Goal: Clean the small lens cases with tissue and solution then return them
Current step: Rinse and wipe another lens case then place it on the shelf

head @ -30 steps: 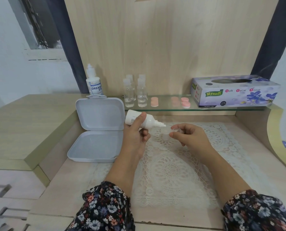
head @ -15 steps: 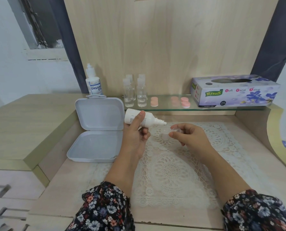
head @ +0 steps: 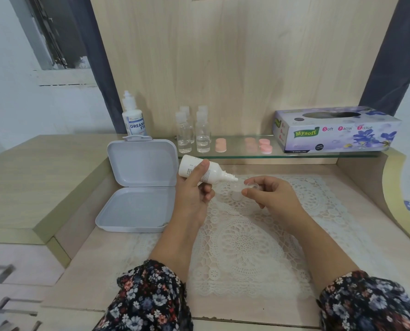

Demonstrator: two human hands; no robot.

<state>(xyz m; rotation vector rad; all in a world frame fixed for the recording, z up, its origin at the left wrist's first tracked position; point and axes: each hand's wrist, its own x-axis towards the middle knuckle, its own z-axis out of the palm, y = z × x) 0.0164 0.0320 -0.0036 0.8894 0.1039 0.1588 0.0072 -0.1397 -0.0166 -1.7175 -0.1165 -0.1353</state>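
Observation:
My left hand (head: 194, 187) grips a small white solution bottle (head: 200, 172), tipped on its side with the nozzle pointing right. The nozzle tip sits just left of a small clear lens case (head: 251, 186), which my right hand (head: 273, 194) pinches between thumb and fingers above the lace mat (head: 242, 240). A small white cap (head: 236, 195) lies on the mat below the nozzle. Several pink lens cases (head: 221, 145) rest on the glass shelf (head: 237, 154). The tissue box (head: 335, 130) stands at the shelf's right end.
An open grey plastic box (head: 139, 185) lies left of my hands, its lid propped upright. A larger solution bottle (head: 133, 115) and several clear small bottles (head: 194, 132) stand at the back. A raised wooden ledge (head: 32, 177) borders the left; a curved edge borders the right.
The white bottle has risen slightly and its nozzle has moved closer to the clear case. My right hand has stayed almost still.

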